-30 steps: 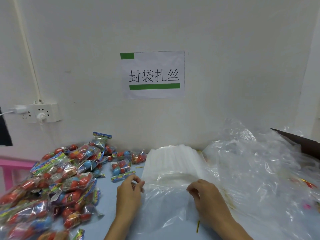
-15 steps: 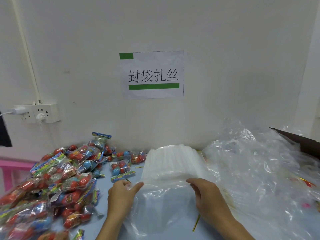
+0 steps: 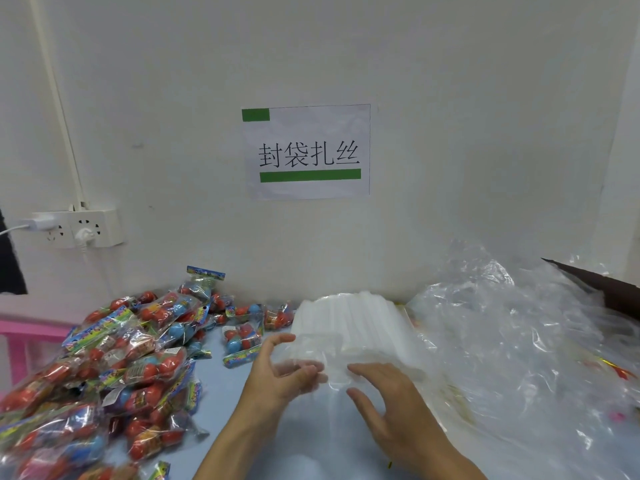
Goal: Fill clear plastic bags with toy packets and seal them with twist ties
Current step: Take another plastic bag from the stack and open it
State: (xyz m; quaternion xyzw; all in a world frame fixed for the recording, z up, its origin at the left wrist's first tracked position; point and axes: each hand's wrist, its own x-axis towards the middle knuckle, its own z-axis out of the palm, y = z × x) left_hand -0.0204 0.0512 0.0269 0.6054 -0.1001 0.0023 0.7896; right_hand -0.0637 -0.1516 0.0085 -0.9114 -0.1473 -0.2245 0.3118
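- Many toy packets [image 3: 114, 368] lie heaped on the bench [image 3: 221, 393], left.
- Loose clear plastic [image 3: 512, 348] is piled right.
- Stacked bags [image 3: 349, 323] sit centre.
- Left hand [image 3: 280, 372] pinches one clear bag [image 3: 311, 414].
- Right hand [image 3: 391, 403] rests relaxed on it.

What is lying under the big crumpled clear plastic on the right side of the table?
Under the crumpled clear plastic, small red and yellow bits and a pink spot show through. What they are is unclear; folds and glare hide the rest.
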